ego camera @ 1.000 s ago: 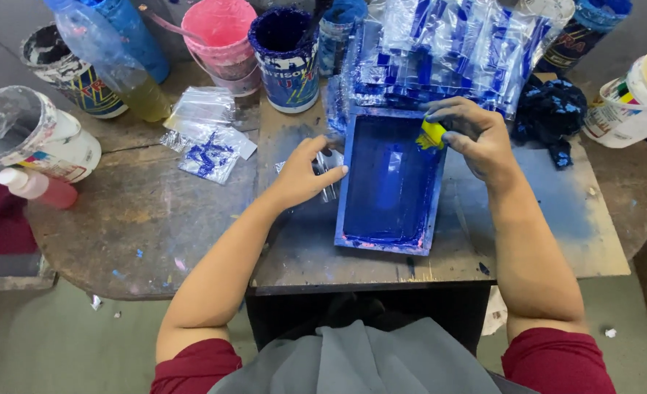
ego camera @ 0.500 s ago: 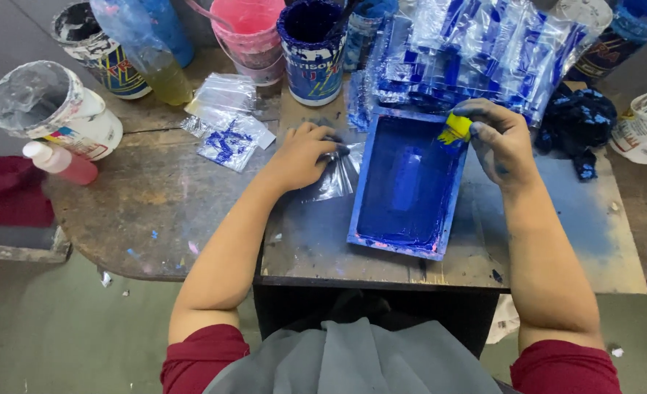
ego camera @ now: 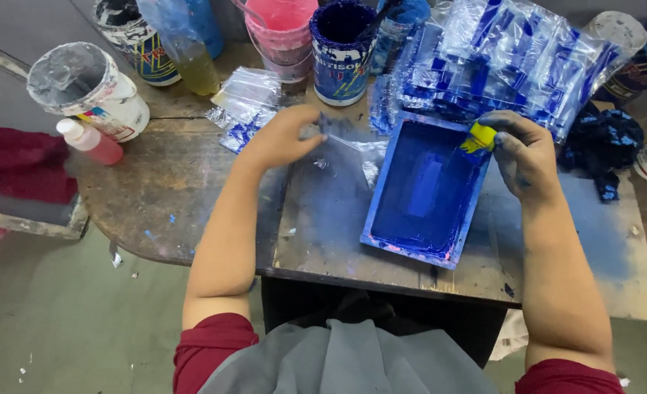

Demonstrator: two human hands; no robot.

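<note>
While the left hand (ego camera: 283,138) pinches a clear, glossy plastic bag (ego camera: 353,157) left of the blue-stained frame (ego camera: 425,191), the right hand (ego camera: 524,153) grips a yellow tool (ego camera: 478,138), mostly hidden by fingers

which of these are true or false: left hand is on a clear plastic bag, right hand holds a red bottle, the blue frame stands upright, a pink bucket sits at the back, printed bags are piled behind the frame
1. The left hand is on a clear plastic bag. True.
2. The right hand holds a red bottle. False: it holds a small yellow piece, smeared blue.
3. The blue frame stands upright. False: it lies flat on the table.
4. A pink bucket sits at the back. True.
5. Printed bags are piled behind the frame. True.
</note>
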